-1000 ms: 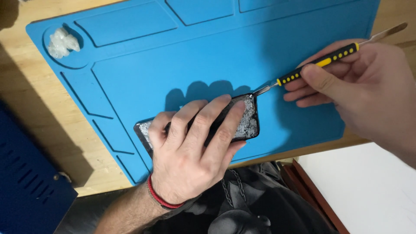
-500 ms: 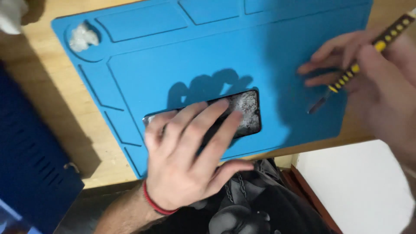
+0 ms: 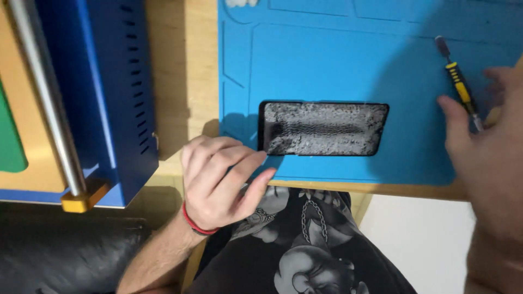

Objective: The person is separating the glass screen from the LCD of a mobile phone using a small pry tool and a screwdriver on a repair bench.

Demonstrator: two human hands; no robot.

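Phone (image 3: pixel 323 129) lies flat on the blue mat (image 3: pixel 327 60) near its front edge, face still crusted with grey residue, so the scraping looks only part done. Left hand (image 3: pixel 220 182) released, fingertips just off the phone's left end; right hand (image 3: pixel 487 158) loose and empty beside the tool (image 3: pixel 457 81) lying on the mat. Open mat behind the phone; blue box (image 3: pixel 109 92) crowds the left.

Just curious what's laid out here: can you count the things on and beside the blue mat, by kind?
Phones with residue-covered back: 1
Yellow-and-black hand tools: 1
Blue work mats: 1
Blue metal boxes: 1
White wads: 1
Total: 5
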